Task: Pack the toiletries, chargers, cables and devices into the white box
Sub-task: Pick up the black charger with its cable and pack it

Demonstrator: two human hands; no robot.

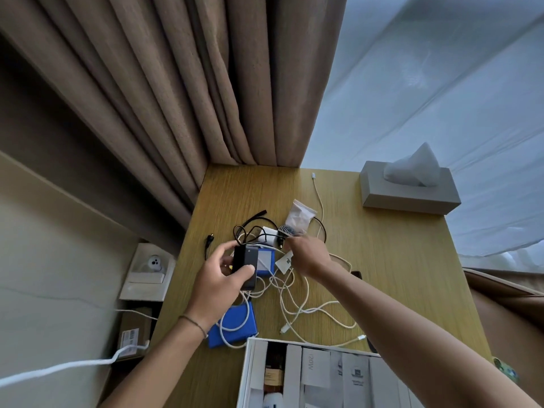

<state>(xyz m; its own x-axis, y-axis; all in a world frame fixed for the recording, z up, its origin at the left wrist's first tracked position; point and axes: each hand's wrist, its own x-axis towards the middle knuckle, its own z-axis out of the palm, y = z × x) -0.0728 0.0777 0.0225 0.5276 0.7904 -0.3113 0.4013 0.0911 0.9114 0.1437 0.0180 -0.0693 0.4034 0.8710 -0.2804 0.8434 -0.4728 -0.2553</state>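
The left hand (216, 278) has its grip clenched round a black charger block (245, 267), thumb on the near face and fingers curled over the far edge, lifted just above the wooden table (397, 269). The right hand (309, 254) reaches toward twelve o'clock with its fingers down in the tangle beside a white adapter (269, 232); the fingertips are blurred, so I cannot tell whether that grip is grasping anything.

Loops of white cable (297, 307) sprawl from the middle of the table toward five o'clock, crossing over a blue pouch (234, 326) at seven o'clock and lying between the hands and the white box (250, 372). The box sits at the six o'clock edge, already filled with upright packets and a brown bottle. A second blue item (266, 262) lies just behind the charger block. Black cable (253, 220) coils at eleven o'clock, with a small clear bag (300, 214) beyond it at twelve.

A grey tissue box (409, 192) stands well apart at two o'clock. Brown curtains (176, 98) hang behind the table.
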